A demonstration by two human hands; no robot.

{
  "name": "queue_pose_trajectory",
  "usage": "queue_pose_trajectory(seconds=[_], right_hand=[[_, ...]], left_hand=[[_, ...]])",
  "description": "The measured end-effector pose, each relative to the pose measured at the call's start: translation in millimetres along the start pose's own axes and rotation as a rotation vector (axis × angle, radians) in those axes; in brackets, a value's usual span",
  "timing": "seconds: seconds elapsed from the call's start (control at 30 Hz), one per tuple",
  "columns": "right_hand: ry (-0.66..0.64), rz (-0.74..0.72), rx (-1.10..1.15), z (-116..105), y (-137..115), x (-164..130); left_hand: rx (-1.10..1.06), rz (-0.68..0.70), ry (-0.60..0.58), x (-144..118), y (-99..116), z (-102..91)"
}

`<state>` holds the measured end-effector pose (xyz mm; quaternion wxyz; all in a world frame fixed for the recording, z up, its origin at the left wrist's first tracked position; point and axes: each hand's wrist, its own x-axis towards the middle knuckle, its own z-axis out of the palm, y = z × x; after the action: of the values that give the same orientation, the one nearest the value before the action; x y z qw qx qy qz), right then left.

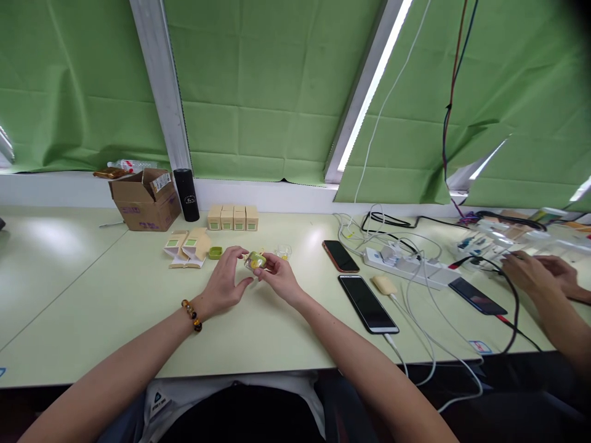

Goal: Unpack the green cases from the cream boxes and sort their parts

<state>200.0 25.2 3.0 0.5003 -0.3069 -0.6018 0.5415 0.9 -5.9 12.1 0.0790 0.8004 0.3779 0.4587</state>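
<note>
Between the thumb and fingers of my right hand (279, 278) is a small green-and-yellow packet with a clear, shiny cover (255, 261); what is inside is too small to make out. My left hand (225, 282) is just left of it, thumb and fingers apart, the index fingertip close to the packet. I cannot tell if it touches. A small green open tray (215, 253) lies behind my left hand. Unfolded cream cartons with green labels (189, 247) are further left. Behind my right hand sits a clear plastic piece (283, 251).
Several small cream boxes (233, 218) stand in a row at the back, near a black bottle (186, 195) and an open cardboard box (145, 203). To the right are phones (368, 303), a power strip (406, 268) and tangled cables. Another person's hands (530, 274) work at far right.
</note>
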Motion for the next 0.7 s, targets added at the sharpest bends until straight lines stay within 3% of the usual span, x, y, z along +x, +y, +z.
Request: queue_pose_trajectory(seconds=[0.13,0.23,0.3,0.4,0.5,0.6,0.7], right_hand=[[-0.023,-0.008,0.038,5.9,1.6,-4.4],[-0.049,-0.031,0.07,7.1,-0.9,-7.7],[-0.042,-0.07,0.085,4.7,-3.5,-8.5],[0.002,-0.121,0.064,-0.5,-6.2,-7.8],[0.073,-0.126,0.005,-3.1,-5.3,-6.5],[0.109,-0.114,-0.026,-2.4,-2.8,-6.1],[0.105,-0.123,-0.038,-1.0,-1.8,-6.5]], left_hand=[[0.123,0.033,0.067,-2.3,9.1,6.7],[0.011,-0.05,0.126,-1.3,10.3,10.1],[-0.212,-0.173,0.176,1.5,7.8,12.0],[-0.724,-0.404,0.226,7.7,2.5,12.3],[-1.168,-0.561,0.171,13.0,-0.6,8.4],[-1.366,-0.618,0.1,14.8,-2.2,3.3],[-1.352,-0.597,0.076,13.6,-5.5,1.6]])
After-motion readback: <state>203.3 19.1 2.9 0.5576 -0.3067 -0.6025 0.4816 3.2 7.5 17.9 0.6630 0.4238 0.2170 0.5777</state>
